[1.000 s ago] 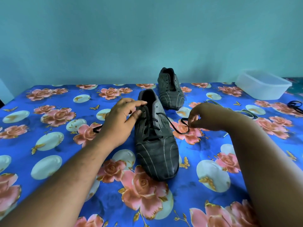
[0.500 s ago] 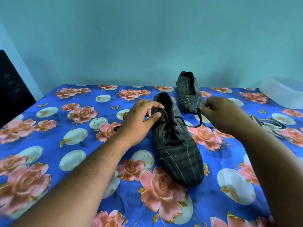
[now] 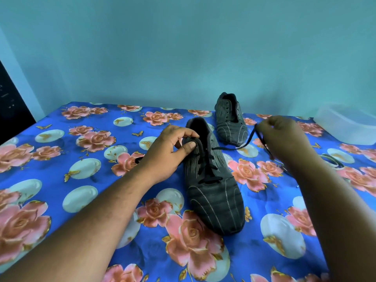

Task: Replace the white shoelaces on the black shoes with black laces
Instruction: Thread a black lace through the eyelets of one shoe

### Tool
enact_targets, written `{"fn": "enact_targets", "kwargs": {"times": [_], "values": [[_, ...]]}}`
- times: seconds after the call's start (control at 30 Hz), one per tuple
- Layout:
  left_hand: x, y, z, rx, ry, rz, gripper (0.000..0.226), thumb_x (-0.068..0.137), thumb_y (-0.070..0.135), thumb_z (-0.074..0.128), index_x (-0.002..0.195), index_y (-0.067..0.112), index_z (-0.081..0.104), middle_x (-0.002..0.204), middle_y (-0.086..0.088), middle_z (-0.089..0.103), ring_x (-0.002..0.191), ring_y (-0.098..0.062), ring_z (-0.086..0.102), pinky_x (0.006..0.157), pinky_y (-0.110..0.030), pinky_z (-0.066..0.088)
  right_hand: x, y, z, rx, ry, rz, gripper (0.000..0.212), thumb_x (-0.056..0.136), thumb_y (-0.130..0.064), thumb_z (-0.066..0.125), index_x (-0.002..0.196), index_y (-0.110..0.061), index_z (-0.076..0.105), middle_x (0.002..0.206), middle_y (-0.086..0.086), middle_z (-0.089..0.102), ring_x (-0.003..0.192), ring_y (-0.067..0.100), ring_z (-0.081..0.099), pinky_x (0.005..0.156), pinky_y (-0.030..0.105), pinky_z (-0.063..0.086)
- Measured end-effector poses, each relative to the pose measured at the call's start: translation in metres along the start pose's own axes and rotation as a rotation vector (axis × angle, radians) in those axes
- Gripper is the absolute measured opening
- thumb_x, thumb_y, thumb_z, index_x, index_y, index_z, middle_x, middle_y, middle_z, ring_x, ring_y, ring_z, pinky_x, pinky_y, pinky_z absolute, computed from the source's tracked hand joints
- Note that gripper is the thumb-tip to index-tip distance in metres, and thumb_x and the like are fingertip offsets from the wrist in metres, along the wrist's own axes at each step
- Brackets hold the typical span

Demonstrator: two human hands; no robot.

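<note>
A black striped shoe (image 3: 213, 192) lies in the middle of the floral cloth, toe toward me, with a black lace (image 3: 230, 147) threaded through its lower eyelets. My left hand (image 3: 168, 151) grips the shoe's tongue and left eyelet flap between thumb and fingers. My right hand (image 3: 282, 137) is raised to the right of the shoe and pinches the free end of the black lace, drawn out from an upper right eyelet. A second black shoe (image 3: 230, 119) without laces stands behind, near the wall.
A clear plastic tub (image 3: 345, 127) sits at the far right of the blue floral cloth (image 3: 81, 180). Loose laces (image 3: 331, 160) lie on the cloth behind my right wrist. A dark object (image 3: 10, 110) stands at the left edge. The wall is close behind.
My right hand has risen and drawn the black lace farther out to the right. My left hand has stayed on the shoe's tongue. The camera view has shifted left.
</note>
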State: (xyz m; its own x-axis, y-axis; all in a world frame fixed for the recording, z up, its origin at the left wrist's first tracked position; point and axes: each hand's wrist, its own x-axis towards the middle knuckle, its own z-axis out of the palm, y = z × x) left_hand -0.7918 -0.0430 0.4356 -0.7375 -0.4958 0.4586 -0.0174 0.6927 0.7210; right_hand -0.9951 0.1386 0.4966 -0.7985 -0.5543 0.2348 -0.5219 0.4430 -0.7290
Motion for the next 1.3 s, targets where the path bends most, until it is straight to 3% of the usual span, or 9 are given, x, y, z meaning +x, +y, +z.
{"fn": "enact_targets", "kwargs": {"times": [0.1,0.3,0.43,0.53,0.73,0.83,1.03,1.13,1.3], "values": [[0.000,0.001,-0.001,-0.004,-0.010,-0.013,0.021,0.099,0.024,0.065,0.112,0.040,0.064,0.106,0.000,0.055,0.096,-0.012,0.053,0.087,-0.012,0.038,-0.003,0.005,-0.005,-0.498,-0.199,-0.047,0.019,0.089,-0.027,0.062,0.074,-0.016,0.064,0.067,0.005,0.064,0.060,0.021,0.058,0.058,0.029,0.042],[-0.001,0.001,-0.001,-0.008,-0.014,-0.009,0.021,0.098,0.023,0.065,0.112,0.040,0.064,0.107,-0.002,0.055,0.097,-0.014,0.053,0.090,-0.018,0.041,-0.004,-0.004,-0.003,0.290,-0.221,0.162,0.017,0.089,-0.020,0.053,0.078,-0.007,0.055,0.061,0.009,0.060,0.061,0.025,0.048,0.070,0.042,0.049],[-0.001,0.000,0.000,-0.010,-0.011,-0.001,0.021,0.098,0.023,0.065,0.112,0.039,0.064,0.106,-0.003,0.054,0.098,-0.016,0.053,0.090,-0.019,0.040,0.001,0.004,0.002,0.039,-0.074,0.076,0.030,0.087,-0.022,0.056,0.076,0.004,0.047,0.061,0.010,0.039,0.058,0.021,0.032,0.056,0.030,0.029],[-0.001,-0.001,0.000,-0.013,-0.020,-0.009,0.021,0.099,0.025,0.064,0.112,0.042,0.063,0.108,-0.003,0.055,0.099,-0.015,0.053,0.089,-0.019,0.040,0.000,0.013,0.000,-0.228,-0.159,-0.007,0.025,0.088,-0.026,0.063,0.082,-0.002,0.065,0.059,0.006,0.049,0.054,0.022,0.038,0.056,0.029,0.033],[0.000,-0.002,-0.001,-0.002,-0.019,0.009,0.022,0.099,0.024,0.065,0.113,0.041,0.064,0.107,-0.006,0.055,0.098,-0.015,0.052,0.089,-0.014,0.038,-0.004,0.014,-0.001,0.189,-0.566,-0.020,0.011,0.098,-0.017,0.065,0.094,-0.010,0.072,0.079,0.000,0.070,0.068,0.017,0.053,0.062,0.026,0.044],[0.000,-0.002,-0.001,-0.009,-0.015,0.016,0.022,0.099,0.023,0.065,0.111,0.042,0.063,0.107,-0.006,0.055,0.099,-0.016,0.053,0.089,-0.014,0.039,0.000,0.012,0.003,0.188,-0.340,-0.128,0.010,0.098,-0.020,0.065,0.097,-0.014,0.073,0.078,-0.007,0.068,0.066,0.006,0.056,0.066,0.020,0.047],[0.000,-0.003,-0.001,-0.031,-0.033,0.016,0.022,0.098,0.025,0.066,0.113,0.041,0.064,0.106,0.000,0.054,0.093,-0.014,0.054,0.088,-0.015,0.038,-0.002,-0.003,0.005,0.422,0.010,-0.144,0.015,0.100,-0.020,0.061,0.095,-0.009,0.069,0.073,-0.002,0.069,0.058,0.013,0.057,0.061,0.024,0.050],[0.001,-0.005,-0.002,-0.033,-0.060,0.014,0.023,0.098,0.024,0.067,0.117,0.038,0.065,0.108,0.003,0.053,0.093,-0.011,0.054,0.085,-0.015,0.038,-0.015,-0.013,0.019,0.387,-0.036,-0.257,0.009,0.099,-0.023,0.065,0.095,-0.019,0.072,0.082,0.000,0.071,0.073,0.006,0.059,0.074,0.022,0.051],[0.001,-0.003,-0.003,-0.045,-0.032,0.012,0.026,0.096,0.025,0.070,0.112,0.045,0.063,0.110,0.008,0.055,0.092,-0.015,0.059,0.083,-0.023,0.046,-0.038,-0.028,0.054,0.365,-0.091,-0.348,0.007,0.095,-0.020,0.070,0.090,-0.024,0.072,0.093,0.005,0.070,0.077,0.004,0.059,0.070,0.018,0.050]]}}
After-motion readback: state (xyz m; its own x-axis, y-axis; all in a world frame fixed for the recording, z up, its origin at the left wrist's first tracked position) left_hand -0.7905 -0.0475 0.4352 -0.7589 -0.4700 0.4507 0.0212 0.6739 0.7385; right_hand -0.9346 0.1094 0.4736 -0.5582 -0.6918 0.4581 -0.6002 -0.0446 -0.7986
